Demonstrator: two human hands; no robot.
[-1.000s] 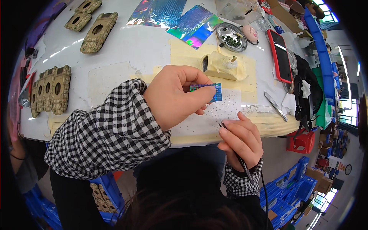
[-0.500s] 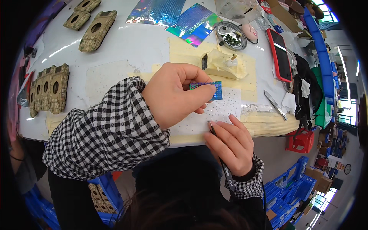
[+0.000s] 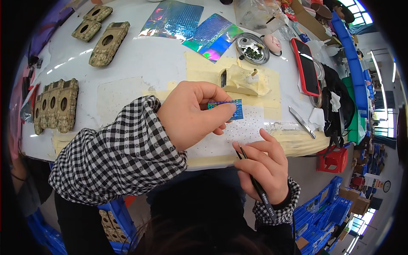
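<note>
The white table (image 3: 140, 55) carries, midway along its near edge, a sheet of white paper (image 3: 212, 146). Left hand (image 3: 193, 111): above the paper, thumb pressed to the fingers, pinching the iridescent piece listed below. Right hand (image 3: 265, 165): at the table's near edge, fingers curled around black tweezers (image 3: 257, 187), prongs slightly apart. Blue iridescent piece (image 3: 238, 111): above the paper, clear of the tweezers. Tiny specks (image 3: 240, 127): scattered across the paper.

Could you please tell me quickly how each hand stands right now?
Left hand: closed, pinching the blue sheet.
Right hand: closed, holding the black tweezers.
</note>
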